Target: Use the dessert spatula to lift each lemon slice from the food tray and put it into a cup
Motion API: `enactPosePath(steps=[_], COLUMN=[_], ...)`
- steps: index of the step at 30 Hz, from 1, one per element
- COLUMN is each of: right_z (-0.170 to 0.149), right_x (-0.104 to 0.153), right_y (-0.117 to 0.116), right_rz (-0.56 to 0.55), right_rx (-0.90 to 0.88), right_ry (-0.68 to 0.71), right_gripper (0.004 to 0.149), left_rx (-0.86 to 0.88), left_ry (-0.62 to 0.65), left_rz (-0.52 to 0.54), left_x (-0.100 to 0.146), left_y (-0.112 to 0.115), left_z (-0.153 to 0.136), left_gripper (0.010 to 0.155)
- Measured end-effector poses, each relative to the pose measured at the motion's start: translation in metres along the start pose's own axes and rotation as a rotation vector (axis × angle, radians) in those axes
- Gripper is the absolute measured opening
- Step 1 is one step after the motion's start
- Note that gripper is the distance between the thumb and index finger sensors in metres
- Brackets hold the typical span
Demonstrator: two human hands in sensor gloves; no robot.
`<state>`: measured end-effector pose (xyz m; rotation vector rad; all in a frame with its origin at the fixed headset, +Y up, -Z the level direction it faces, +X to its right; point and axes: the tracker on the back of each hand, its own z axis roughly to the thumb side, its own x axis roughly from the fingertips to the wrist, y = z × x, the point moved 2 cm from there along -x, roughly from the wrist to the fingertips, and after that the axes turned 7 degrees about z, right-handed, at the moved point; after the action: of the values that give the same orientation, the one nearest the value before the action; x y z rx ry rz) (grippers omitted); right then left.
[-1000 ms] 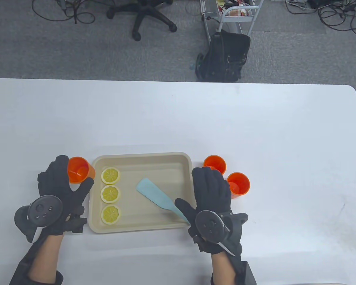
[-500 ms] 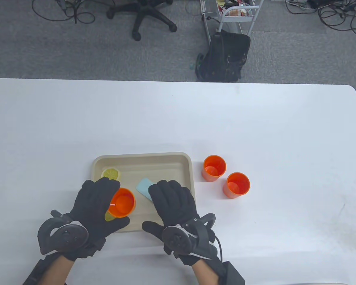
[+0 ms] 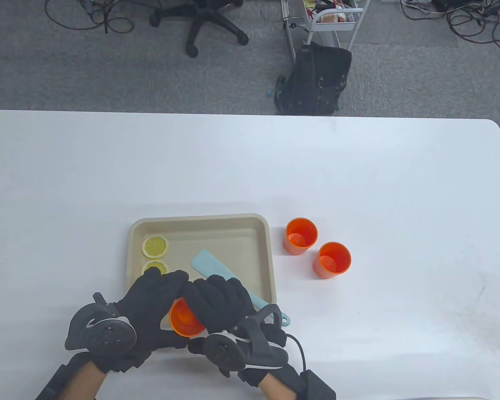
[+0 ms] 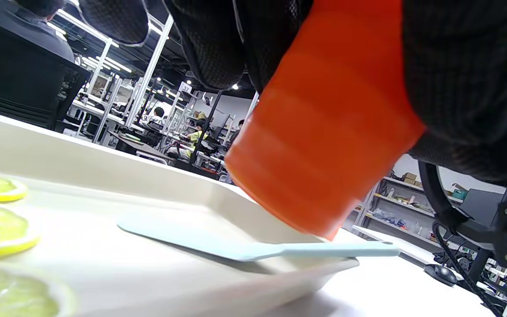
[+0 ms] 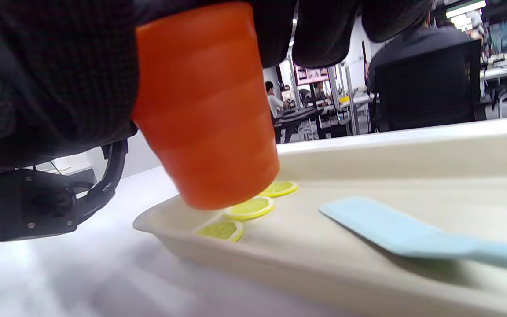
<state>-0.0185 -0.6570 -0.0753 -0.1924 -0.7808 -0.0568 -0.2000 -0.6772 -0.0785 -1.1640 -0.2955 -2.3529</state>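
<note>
An orange cup (image 3: 186,320) hangs tilted over the near edge of the beige food tray (image 3: 200,219), held between both gloved hands. My left hand (image 3: 154,296) wraps it from the left and my right hand (image 3: 219,298) from the right. The wrist views show the same cup (image 4: 324,132) (image 5: 205,110) clear of the tray floor. The light blue dessert spatula (image 3: 216,270) lies loose in the tray, its handle over the near right rim. One lemon slice (image 3: 155,246) shows whole and a second lemon slice (image 3: 153,266) is half hidden by my left hand. All three slices (image 5: 250,208) appear in the right wrist view.
Two more orange cups (image 3: 301,235) (image 3: 334,259) stand upright on the white table (image 3: 358,166) just right of the tray. Beyond the far table edge are an office chair (image 3: 200,21), a black bag (image 3: 316,79) and a metal cart (image 3: 333,21).
My left hand carried the cup from the tray's left side over the tray, then back to the near edge. My right hand left the spatula handle and joined it on the cup.
</note>
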Motion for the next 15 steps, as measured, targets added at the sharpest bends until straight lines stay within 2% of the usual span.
enactPosePath(steps=[10,15], right_z=[0.009,-0.010], right_x=[0.002,0.007], right_y=[0.002,0.014], right_rz=[-0.035,-0.029], right_rx=[0.129,0.055], right_ry=[-0.011,-0.088], right_gripper=[0.102,0.101], left_rx=[-0.026,-0.024], left_ry=[0.023,-0.015], left_rz=[-0.001,0.072], left_x=[0.000,0.001], left_y=[0.002,-0.005], left_z=[0.005,0.001], left_gripper=[0.127,0.122])
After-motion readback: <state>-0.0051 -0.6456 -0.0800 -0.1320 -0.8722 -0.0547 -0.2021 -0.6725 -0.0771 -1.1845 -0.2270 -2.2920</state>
